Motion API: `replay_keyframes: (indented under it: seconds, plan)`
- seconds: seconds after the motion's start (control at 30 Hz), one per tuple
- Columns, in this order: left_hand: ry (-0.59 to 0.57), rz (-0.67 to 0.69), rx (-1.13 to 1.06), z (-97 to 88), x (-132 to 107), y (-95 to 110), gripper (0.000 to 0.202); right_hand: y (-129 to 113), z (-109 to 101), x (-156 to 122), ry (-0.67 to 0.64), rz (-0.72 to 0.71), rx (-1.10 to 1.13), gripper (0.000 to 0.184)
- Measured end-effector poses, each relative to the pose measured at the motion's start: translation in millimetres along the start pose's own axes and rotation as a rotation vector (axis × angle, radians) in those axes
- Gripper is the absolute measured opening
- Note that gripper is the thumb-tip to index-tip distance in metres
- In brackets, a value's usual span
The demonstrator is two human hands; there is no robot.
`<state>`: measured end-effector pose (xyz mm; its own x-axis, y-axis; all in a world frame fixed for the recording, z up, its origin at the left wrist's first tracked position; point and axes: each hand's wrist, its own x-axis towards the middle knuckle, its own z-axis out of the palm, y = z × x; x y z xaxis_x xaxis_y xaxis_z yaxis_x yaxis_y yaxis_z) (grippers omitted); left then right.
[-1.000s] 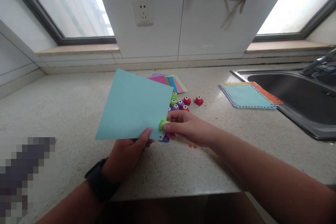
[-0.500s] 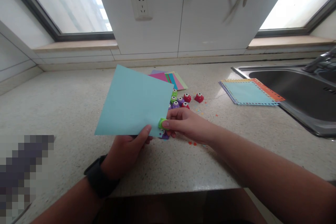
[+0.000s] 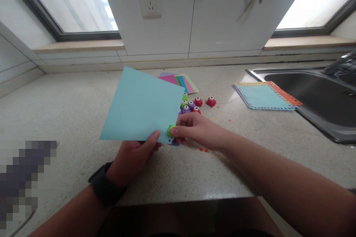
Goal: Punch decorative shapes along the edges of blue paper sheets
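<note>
A light blue sheet of paper [image 3: 141, 105] is pinched at its lower edge by my left hand [image 3: 141, 152], thumb on top and fingers beneath. My right hand [image 3: 196, 129] grips a small green craft punch [image 3: 170, 130] at the sheet's lower right edge, its thumb pressed on the punch. Small punched holes show near that corner, beside the green punch. Just behind my right hand stand several more craft punches, among them a purple one [image 3: 185, 109] and a red one [image 3: 198, 102]. Part of the group is hidden by the sheet.
Coloured paper sheets [image 3: 168, 79] lie behind the punches. A stack of sheets with punched borders [image 3: 258, 96] rests on the right, beside the steel sink [image 3: 314, 118]. Tiny paper cut-outs [image 3: 206, 150] are scattered on the counter. Another red punch [image 3: 211, 101] stands apart.
Both hands, the sheet and the green punch keep nearly the same place. The whole view has shifted very slightly.
</note>
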<state>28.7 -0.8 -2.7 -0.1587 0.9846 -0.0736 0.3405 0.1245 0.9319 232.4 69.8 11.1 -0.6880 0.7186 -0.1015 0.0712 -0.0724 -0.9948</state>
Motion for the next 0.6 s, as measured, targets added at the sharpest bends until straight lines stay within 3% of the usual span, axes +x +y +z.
replay_keyframes:
  seconds: [0.6]
  plan:
    - [-0.012, 0.02, 0.025, -0.2, 1.3, 1.6, 0.039, -1.5, 1.0, 0.5, -0.001, 0.027, 0.002, 0.038]
